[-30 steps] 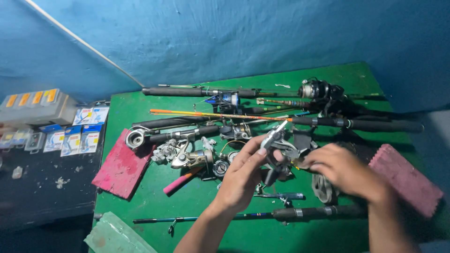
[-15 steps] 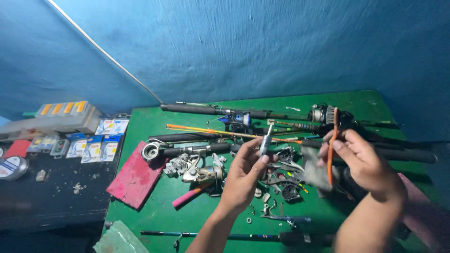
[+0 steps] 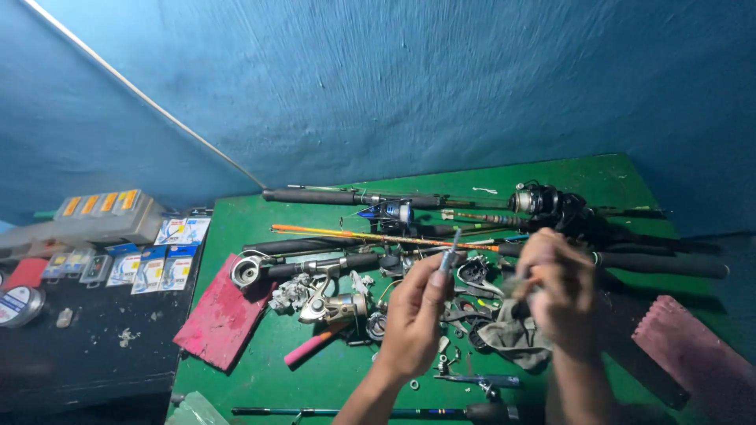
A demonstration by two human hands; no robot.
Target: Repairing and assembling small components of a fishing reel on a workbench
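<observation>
My left hand is raised over the green table and pinches a thin metal reel part that points upward. My right hand is blurred, fingers curled beside that part, seemingly around a small orange piece. A grey rag lies just below it. Under both hands sits a heap of dismantled reel parts, with small screws and rings scattered near my left wrist.
Several fishing rods with reels lie across the back of the table. A red sponge sits at left, another at right, a pink handle between. Tackle box and hook packets rest on a dark side surface.
The view has tilted up slightly. My left hand has stayed raised with the metal part. My right hand has moved in closer to it and blurred with motion.
</observation>
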